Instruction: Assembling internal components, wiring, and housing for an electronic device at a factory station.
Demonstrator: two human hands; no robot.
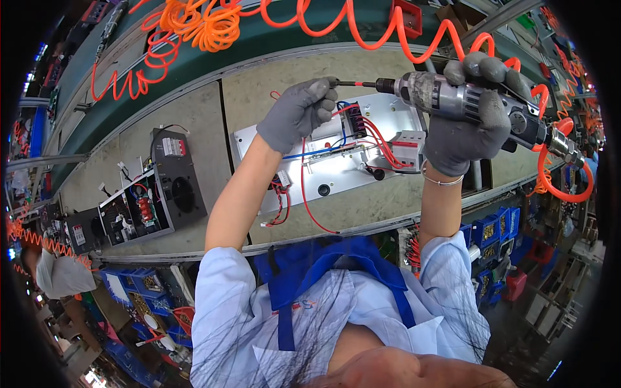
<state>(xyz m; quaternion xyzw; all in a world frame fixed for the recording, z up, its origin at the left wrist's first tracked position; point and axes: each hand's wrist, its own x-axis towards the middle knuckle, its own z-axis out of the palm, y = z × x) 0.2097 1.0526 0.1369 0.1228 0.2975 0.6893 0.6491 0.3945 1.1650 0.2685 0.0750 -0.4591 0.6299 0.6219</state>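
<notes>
My right hand, in a grey glove, is wrapped around an air screwdriver held level above the bench. Its long bit points left. At the bit's tip are the pinched fingertips of my left hand, gloved too; whatever small thing they hold is hidden. Below both hands lies a silvery metal panel. Mounted on it are a black terminal block and a grey-white breaker. Red wires join these two parts, and a blue wire crosses the panel.
On the bench's left stands an open black device housing with a fan and exposed parts. Orange coiled air hoses hang along the far side. Blue bins of small hardware sit below the near edge. Another person is at far left.
</notes>
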